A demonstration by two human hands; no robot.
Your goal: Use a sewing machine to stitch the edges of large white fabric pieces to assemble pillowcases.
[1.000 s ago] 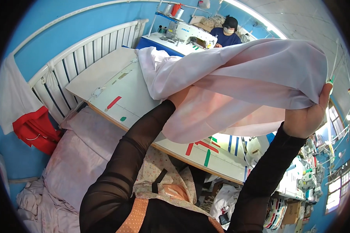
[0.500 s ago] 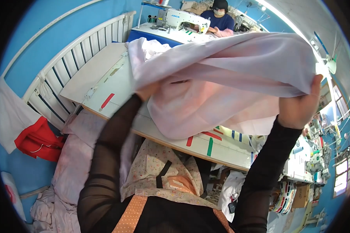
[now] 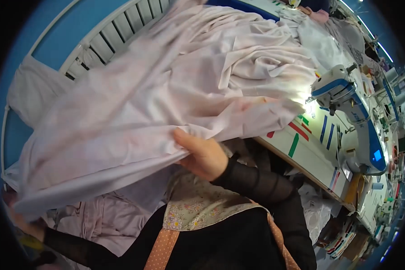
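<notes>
A large sheet of pale pink fabric spreads across the sewing table, its near edge lifted and drawn out to the left. My right hand pinches that edge near the middle of the view, thumb on top of the cloth. Far to the lower left, my left hand grips the fabric's corner; it is dim and blurred, with its fingers partly hidden by cloth. Folds heap up toward the back of the table. To the right, one end of the cloth lies by the lit needle area of a white and blue sewing machine.
The sewing table carries coloured tape strips at its right part. A white slatted railing runs along the blue wall at left. Crumpled pink cloth lies below the lifted edge. A co-worker's arm shows at the far back.
My view has swung down and right, bringing the sewing machine in. The fabric has come down from mid-air across the table and toward the left. Both hands have moved left and lower.
</notes>
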